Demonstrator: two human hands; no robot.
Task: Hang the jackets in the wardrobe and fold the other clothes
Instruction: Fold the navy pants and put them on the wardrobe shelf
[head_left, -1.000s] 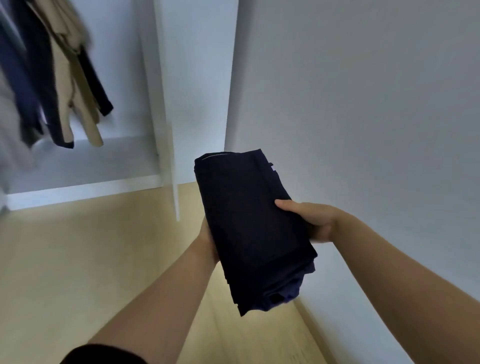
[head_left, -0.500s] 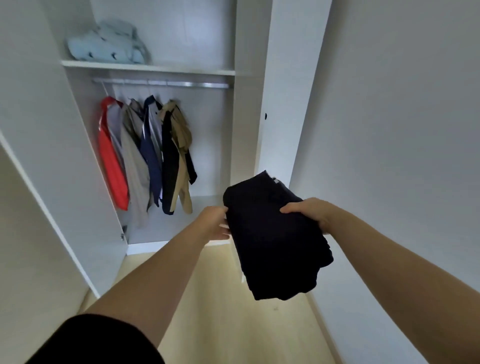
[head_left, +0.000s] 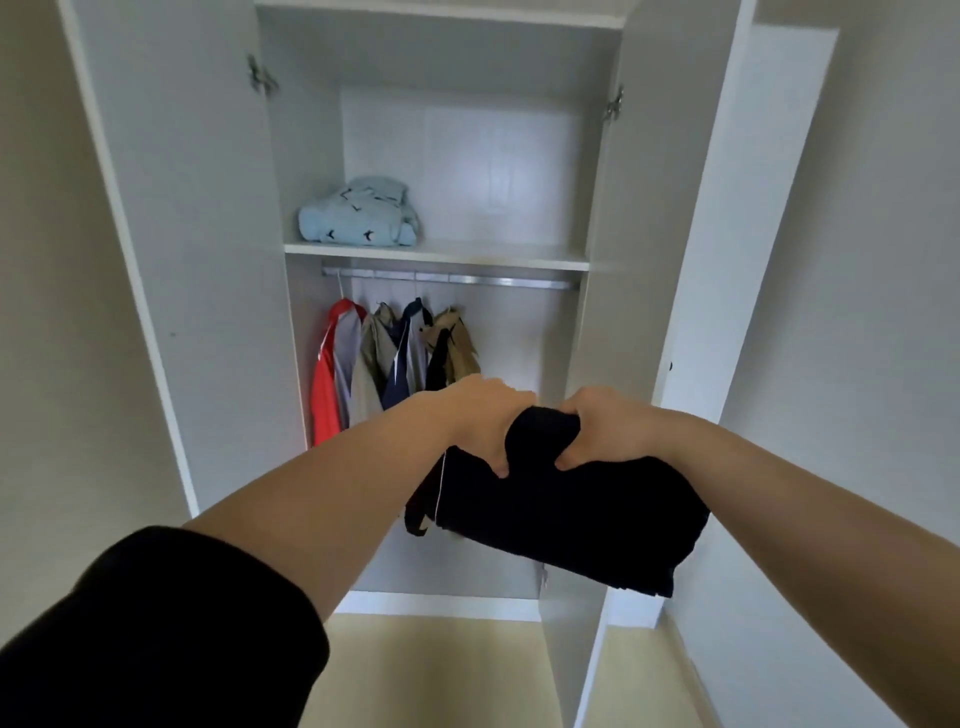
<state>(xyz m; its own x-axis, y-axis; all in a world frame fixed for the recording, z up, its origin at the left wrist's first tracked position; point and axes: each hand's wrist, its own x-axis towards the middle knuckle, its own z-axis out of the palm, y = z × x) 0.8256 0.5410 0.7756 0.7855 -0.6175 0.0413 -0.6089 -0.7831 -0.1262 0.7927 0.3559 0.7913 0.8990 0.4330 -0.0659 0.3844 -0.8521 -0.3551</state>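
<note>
A folded dark navy garment (head_left: 571, 509) is held out in front of the open white wardrobe (head_left: 171, 260). My left hand (head_left: 478, 421) grips its upper left edge, and my right hand (head_left: 608, 431) grips the upper right edge, thumbs on the near side. Several jackets (head_left: 389, 364) in red, grey, beige, navy and tan hang from the metal rail (head_left: 452, 279) at the left end. A folded light blue garment (head_left: 358, 213) lies on the shelf (head_left: 436, 255) above the rail.
Both wardrobe doors stand open, the left door (head_left: 171, 260) and the right door (head_left: 623, 260) flanking the opening. A white wall (head_left: 857, 312) runs along the right. Pale wooden floor (head_left: 431, 670) lies below.
The view has risen from the floor to face the whole wardrobe. Both hands have lifted the dark garment higher and toward the wardrobe, and now grip its top edge close together.
</note>
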